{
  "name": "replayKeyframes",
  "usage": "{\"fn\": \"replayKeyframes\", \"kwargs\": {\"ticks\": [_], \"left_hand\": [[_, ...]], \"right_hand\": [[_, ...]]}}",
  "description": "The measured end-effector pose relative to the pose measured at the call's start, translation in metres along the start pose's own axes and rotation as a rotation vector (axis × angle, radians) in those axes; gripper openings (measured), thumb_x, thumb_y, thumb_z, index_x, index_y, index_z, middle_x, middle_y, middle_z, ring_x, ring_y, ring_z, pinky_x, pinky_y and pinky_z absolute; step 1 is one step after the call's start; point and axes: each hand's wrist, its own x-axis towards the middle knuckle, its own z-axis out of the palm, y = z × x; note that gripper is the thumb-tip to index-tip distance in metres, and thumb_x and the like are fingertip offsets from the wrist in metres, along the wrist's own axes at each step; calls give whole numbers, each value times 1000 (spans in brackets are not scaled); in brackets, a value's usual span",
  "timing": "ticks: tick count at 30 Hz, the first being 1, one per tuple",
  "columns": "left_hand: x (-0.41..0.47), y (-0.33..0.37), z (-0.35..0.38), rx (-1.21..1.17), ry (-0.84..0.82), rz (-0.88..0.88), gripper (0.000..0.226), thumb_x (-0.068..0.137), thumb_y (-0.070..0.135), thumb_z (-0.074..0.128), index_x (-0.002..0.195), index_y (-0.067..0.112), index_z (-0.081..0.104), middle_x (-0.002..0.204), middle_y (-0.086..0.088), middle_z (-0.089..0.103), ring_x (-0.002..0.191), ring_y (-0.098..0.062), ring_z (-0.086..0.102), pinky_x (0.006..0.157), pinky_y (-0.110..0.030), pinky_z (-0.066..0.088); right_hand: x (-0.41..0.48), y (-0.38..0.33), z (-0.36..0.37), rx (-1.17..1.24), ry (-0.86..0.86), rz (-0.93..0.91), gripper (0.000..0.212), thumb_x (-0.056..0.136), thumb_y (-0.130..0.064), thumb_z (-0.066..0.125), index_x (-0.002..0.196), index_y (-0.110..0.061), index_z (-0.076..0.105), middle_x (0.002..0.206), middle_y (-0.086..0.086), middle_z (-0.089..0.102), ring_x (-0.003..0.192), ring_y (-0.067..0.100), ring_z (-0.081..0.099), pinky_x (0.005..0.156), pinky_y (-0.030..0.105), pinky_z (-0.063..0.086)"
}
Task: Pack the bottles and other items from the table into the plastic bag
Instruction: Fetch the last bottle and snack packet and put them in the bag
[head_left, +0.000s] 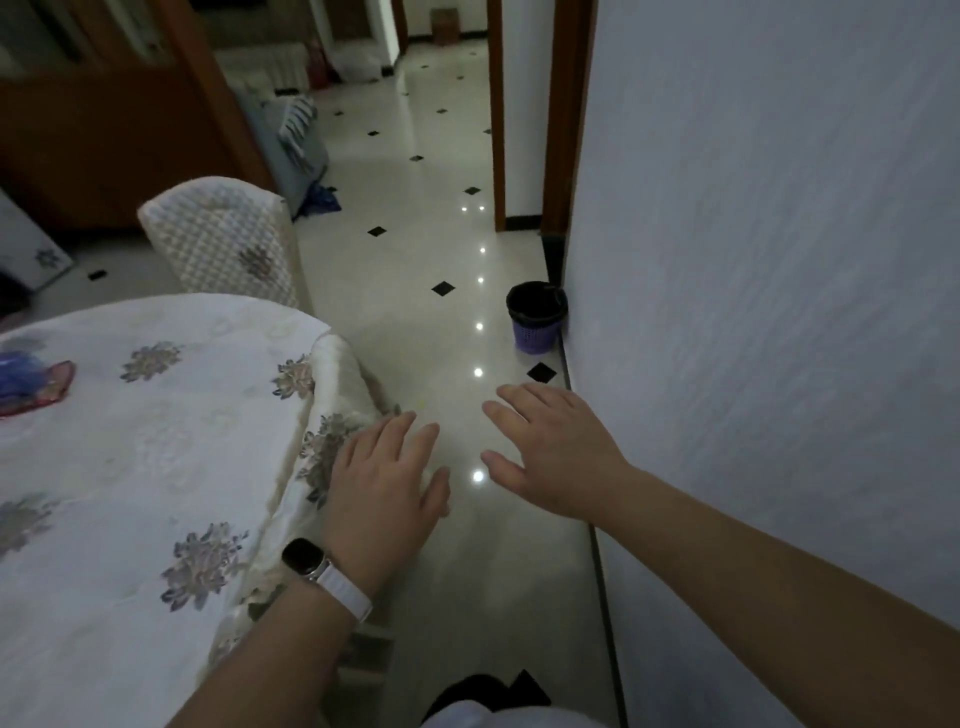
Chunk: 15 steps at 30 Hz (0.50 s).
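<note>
1. Head view, hands: left hand (387, 478) is stretched forward, palm down, fingers straight and slightly spread, gripping nothing. It hangs over the floor just beside the draped table edge. A watch (306, 560) with a white strap sits on its wrist.
2. Right hand (548, 449) is also forward and palm down, fingers splayed with the thumb out, empty. It is over the floor between table and wall. The two hands are near each other but not touching.
3. Task thing: a blue-and-red item (31, 387) lies on the table (130, 467) at the far left, cut by the frame edge and well apart from both hands. Cannot tell what it is.
4. Surface: the table is covered with a white floral cloth that hangs over the rounded edge.
5. Room: a chair (223, 239) in a quilted cover stands behind the table. The floor (415, 291) is glossy pale tile with black diamond insets and light reflections. A purple bin (537, 319) with a black liner stands against the white wall (779, 312). A wooden door frame (498, 130) is further back. The room is dim.
</note>
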Motion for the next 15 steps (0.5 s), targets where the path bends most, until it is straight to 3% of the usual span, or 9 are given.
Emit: {"fn": "replayKeyframes", "kwargs": {"ticks": [5, 15], "left_hand": [[58, -21, 31, -21, -29, -69, 47, 86, 44, 52, 125, 21, 62, 130, -7, 61, 121, -30, 54, 100, -47, 43], [224, -87, 118, -114, -71, -88, 51, 89, 47, 45, 129, 18, 58, 130, -10, 61, 119, -32, 55, 97, -47, 48]], "right_hand": [[59, 43, 22, 0, 0, -52, 55, 87, -49, 50, 126, -12, 62, 126, 10, 62, 113, 30, 58, 91, 43, 47], [210, 128, 87, -31, -94, -42, 54, 89, -51, 48, 126, -13, 61, 127, 9, 62, 114, 30, 57, 91, 44, 49]]}}
